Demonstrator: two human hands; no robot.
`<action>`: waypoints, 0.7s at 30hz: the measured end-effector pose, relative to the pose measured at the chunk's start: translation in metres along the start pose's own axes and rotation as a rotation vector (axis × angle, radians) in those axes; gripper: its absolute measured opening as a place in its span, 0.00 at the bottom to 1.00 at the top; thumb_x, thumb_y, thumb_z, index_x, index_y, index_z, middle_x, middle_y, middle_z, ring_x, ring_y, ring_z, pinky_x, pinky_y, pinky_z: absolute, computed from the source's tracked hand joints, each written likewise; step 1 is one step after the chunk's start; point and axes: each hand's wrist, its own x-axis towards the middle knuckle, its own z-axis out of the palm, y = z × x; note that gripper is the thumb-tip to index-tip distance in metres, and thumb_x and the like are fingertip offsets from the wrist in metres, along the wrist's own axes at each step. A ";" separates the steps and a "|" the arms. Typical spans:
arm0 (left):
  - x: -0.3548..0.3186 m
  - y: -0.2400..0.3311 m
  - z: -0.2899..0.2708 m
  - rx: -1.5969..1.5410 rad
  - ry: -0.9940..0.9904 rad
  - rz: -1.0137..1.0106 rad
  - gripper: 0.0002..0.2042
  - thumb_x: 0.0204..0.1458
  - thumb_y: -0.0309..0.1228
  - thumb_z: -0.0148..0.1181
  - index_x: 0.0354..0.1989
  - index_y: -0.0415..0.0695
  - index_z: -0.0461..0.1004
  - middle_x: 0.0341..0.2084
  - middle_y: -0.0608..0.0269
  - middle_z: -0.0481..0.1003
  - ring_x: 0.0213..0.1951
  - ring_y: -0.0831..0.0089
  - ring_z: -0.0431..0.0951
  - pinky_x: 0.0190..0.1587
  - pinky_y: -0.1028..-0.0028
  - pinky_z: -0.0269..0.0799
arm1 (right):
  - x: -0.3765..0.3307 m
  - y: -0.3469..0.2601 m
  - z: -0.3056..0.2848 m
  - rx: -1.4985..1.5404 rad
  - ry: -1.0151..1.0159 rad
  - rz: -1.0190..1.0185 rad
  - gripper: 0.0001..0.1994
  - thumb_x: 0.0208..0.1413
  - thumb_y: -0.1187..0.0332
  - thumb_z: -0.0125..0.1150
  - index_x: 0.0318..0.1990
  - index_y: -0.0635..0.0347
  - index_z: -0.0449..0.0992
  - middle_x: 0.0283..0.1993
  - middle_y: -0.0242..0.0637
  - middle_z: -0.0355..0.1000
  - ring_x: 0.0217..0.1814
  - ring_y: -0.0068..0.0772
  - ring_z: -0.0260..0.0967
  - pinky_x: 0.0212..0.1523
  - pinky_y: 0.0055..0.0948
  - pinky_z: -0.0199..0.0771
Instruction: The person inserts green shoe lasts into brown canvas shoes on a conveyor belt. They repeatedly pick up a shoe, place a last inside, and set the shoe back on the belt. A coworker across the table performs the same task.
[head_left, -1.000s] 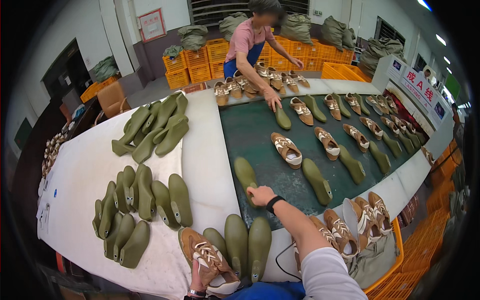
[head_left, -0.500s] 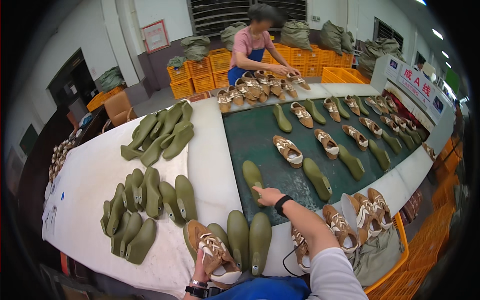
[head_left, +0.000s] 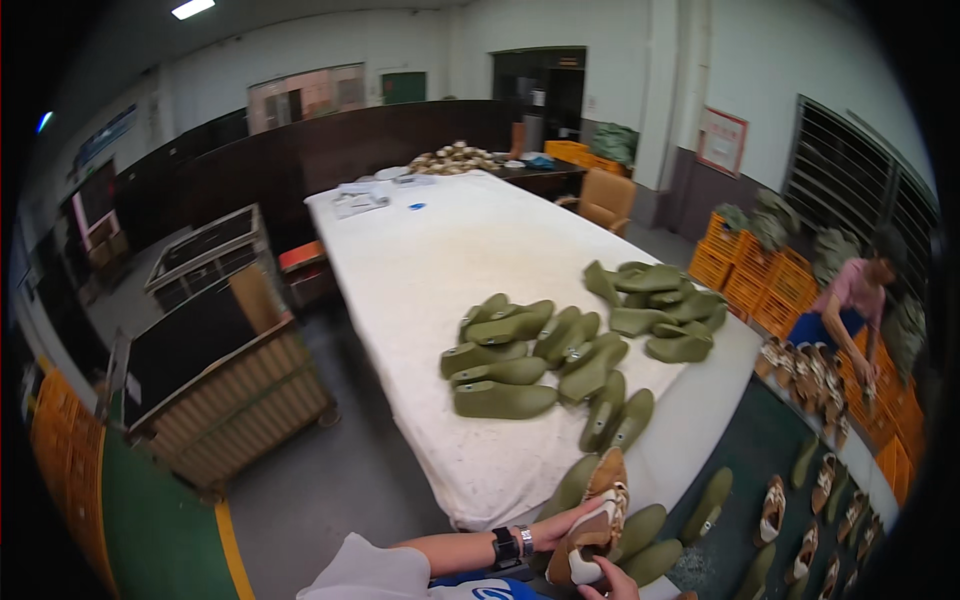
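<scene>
"Shoe [head_left: 606, 478], one, brown and white: location?"

"At the near end of the white-topped counter [head_left: 430, 260], toe upward, just beside green lasts [head_left: 642, 531]."

"Left hand [head_left: 556, 530]: condition?"

"Fingers wrapped round the shoe's side, holding it; black band [head_left: 506, 545] at the wrist."

"Right hand [head_left: 617, 583]: condition?"

"Fingers bent at the heel; partly cut off by the lower edge, so grip cannot be told."

"Remaining stock?"

"Further lasts [head_left: 505, 401], in groups, on the counter; co-worker [head_left: 855, 292], pink top, far right, beside brown shoes [head_left: 802, 372]."

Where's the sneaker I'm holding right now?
In the head view, the brown-and-white sneaker is low, right of centre, in your left hand, beside olive shoe lasts.
</scene>
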 end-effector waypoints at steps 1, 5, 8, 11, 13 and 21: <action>-0.006 0.000 0.003 0.009 -0.024 0.022 0.26 0.60 0.52 0.46 0.57 0.44 0.67 0.49 0.60 0.74 0.47 0.73 0.76 0.51 0.72 0.72 | 0.001 -0.004 0.006 -0.007 0.007 0.001 0.20 0.52 0.77 0.61 0.55 0.64 0.70 0.47 0.47 0.73 0.42 0.33 0.72 0.41 0.29 0.74; -0.031 0.009 0.019 0.164 0.048 0.157 0.28 0.61 0.51 0.45 0.62 0.43 0.60 0.55 0.61 0.69 0.52 0.77 0.71 0.55 0.74 0.67 | 0.000 -0.009 0.005 0.048 -0.117 0.157 0.14 0.55 0.74 0.59 0.49 0.66 0.71 0.41 0.42 0.72 0.41 0.32 0.69 0.43 0.29 0.71; -0.065 0.031 0.035 0.763 0.494 0.416 0.37 0.61 0.50 0.47 0.70 0.44 0.39 0.66 0.54 0.53 0.63 0.70 0.60 0.63 0.71 0.56 | 0.005 0.000 0.002 0.140 -0.060 0.192 0.12 0.57 0.73 0.57 0.48 0.68 0.71 0.40 0.40 0.72 0.43 0.29 0.68 0.45 0.28 0.70; -0.121 0.061 0.071 1.024 0.514 0.796 0.35 0.59 0.44 0.53 0.69 0.42 0.45 0.64 0.53 0.57 0.65 0.66 0.57 0.65 0.66 0.53 | 0.011 0.012 -0.005 -0.304 -0.023 0.167 0.17 0.56 0.64 0.60 0.48 0.66 0.72 0.40 0.45 0.74 0.41 0.37 0.72 0.44 0.32 0.72; -0.167 0.081 0.108 1.177 0.436 0.957 0.35 0.57 0.42 0.56 0.68 0.41 0.49 0.63 0.54 0.58 0.65 0.66 0.57 0.65 0.65 0.52 | 0.012 0.018 -0.003 -0.582 0.048 0.104 0.23 0.54 0.53 0.62 0.49 0.63 0.74 0.40 0.50 0.75 0.41 0.47 0.74 0.44 0.37 0.73; -0.295 0.078 0.255 1.454 -0.291 1.755 0.39 0.53 0.54 0.57 0.63 0.34 0.58 0.54 0.47 0.68 0.58 0.58 0.67 0.59 0.63 0.61 | 0.036 0.010 0.004 -0.372 -0.174 0.447 0.30 0.54 0.52 0.62 0.61 0.54 0.63 0.59 0.55 0.62 0.58 0.54 0.63 0.56 0.44 0.63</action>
